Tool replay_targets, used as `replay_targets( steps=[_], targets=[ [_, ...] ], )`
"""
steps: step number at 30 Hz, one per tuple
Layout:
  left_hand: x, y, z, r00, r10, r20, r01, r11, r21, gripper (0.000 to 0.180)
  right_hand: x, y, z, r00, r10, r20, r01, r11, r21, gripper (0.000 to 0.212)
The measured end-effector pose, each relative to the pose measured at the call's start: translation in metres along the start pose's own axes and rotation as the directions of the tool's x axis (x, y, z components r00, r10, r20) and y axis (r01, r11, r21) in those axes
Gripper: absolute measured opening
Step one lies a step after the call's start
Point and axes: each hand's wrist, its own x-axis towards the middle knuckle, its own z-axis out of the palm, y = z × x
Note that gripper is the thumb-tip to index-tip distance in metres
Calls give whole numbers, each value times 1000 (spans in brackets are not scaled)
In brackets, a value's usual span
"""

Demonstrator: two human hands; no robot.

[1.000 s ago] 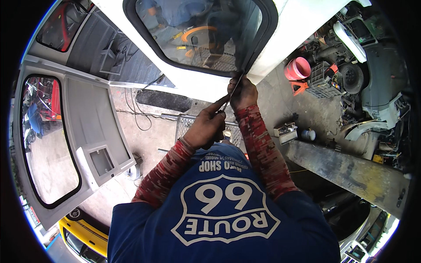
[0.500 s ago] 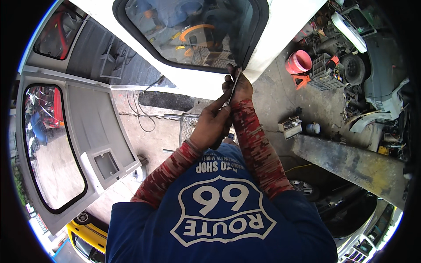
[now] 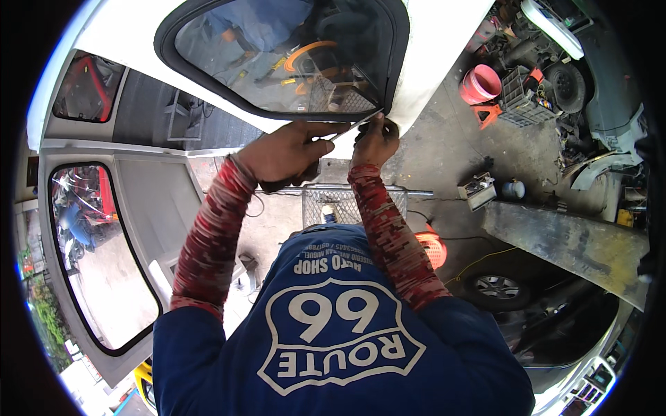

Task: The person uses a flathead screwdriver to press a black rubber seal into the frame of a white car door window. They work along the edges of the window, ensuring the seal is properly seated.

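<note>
A thin, silvery metal tool (image 3: 352, 127) slants up toward the lower right corner of the window; its exact kind is too small to tell. My left hand (image 3: 284, 154) grips its lower end, with the index finger stretched along it. Near the tip, my right hand (image 3: 374, 147) has curled fingers, its thumb against the tool. The tip reaches the black rubber seal (image 3: 397, 66) around the window glass (image 3: 267, 76). White body panel (image 3: 430, 48) surrounds that seal. Both forearms wear red camouflage-patterned sleeves.
An open grey door (image 3: 156, 201) with a window stands at left. Below my hands is a metal mesh platform (image 3: 316, 201). To the right are a pink bucket (image 3: 480, 84), a crate (image 3: 520, 97), a tire (image 3: 565, 87) and a long metal panel (image 3: 569, 243). An orange object (image 3: 433, 248) sits near my right arm.
My hands have moved apart, the left one going left and up. The tool now meets the seal's corner, where before it was held between both hands just below the window.
</note>
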Motion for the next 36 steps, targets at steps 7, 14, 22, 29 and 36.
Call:
replay_targets(
  steps=[7, 14, 22, 29, 36],
  targets=[
    [16, -4, -4, 848, 528, -35, -349, 607, 714, 49, 9, 6, -6, 965, -246, -87, 252, 966, 63, 21],
    [10, -6, -27, 990, -53, 133, 65, 994, -89, 53, 32, -8, -38, 592, -799, 106, 650, 396, -649, 65],
    [11, -2, -13, 881, 473, 2, -231, 427, 874, 44, 35, 14, -27, 614, -748, 252, 674, 331, -661, 82],
    [-2, -15, 21, 970, 206, -127, -161, 941, 297, 51, 32, 20, -19, 629, -755, 187, 670, 405, -622, 82],
    [-25, -18, 36, 990, -17, -140, 7, 997, -73, 52, 31, 25, -19, 699, -706, 113, 642, 549, -535, 83]
  ],
)
